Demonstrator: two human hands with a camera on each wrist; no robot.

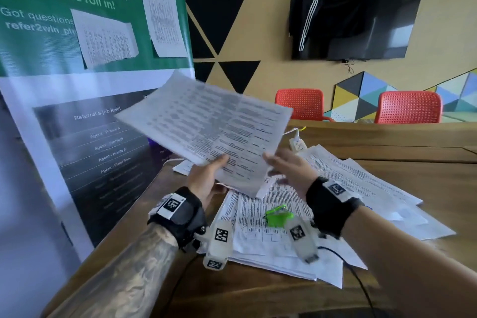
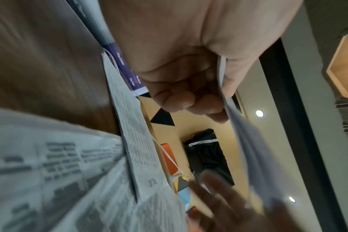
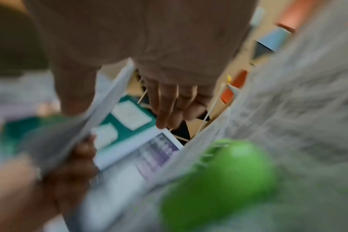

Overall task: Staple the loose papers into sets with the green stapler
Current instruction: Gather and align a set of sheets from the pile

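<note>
I hold a raised sheaf of papers [image 1: 206, 134] above the desk [image 1: 258, 299], my left hand [image 1: 206, 178] pinching its near edge, thumb on top. My right hand [image 1: 289, 170] hovers just beside the sheaf's near right corner, fingers spread and loose, grasping nothing.

The green stapler [image 1: 278, 215] lies on the loose papers [image 1: 258, 235] spread over the desk, below the sheaf and between my wrists.

The head view alone shows the whole layout: beyond the sheaf, a green banner [image 1: 77, 20] with two printed sheets stuck to it, reading in part "refer, and watch", "rewards roll in!" and "Got questions"; below it a dark panel lists "Agent - Profile A", "Profile B", "Profile C". Right of the sheaf, a wall screen [image 1: 361, 20] has a black striped garment draped over it, and two red chairs [image 1: 410, 108] stand behind the desk.

My left wrist view shows what the head view hides: my fingers [image 2: 181, 100] curled under the sheaf's edge [image 2: 248, 141]. My right wrist view, heavily blurred, shows the stapler [image 3: 224, 180] as a green blob close beneath my loose fingers [image 3: 169, 102].
</note>
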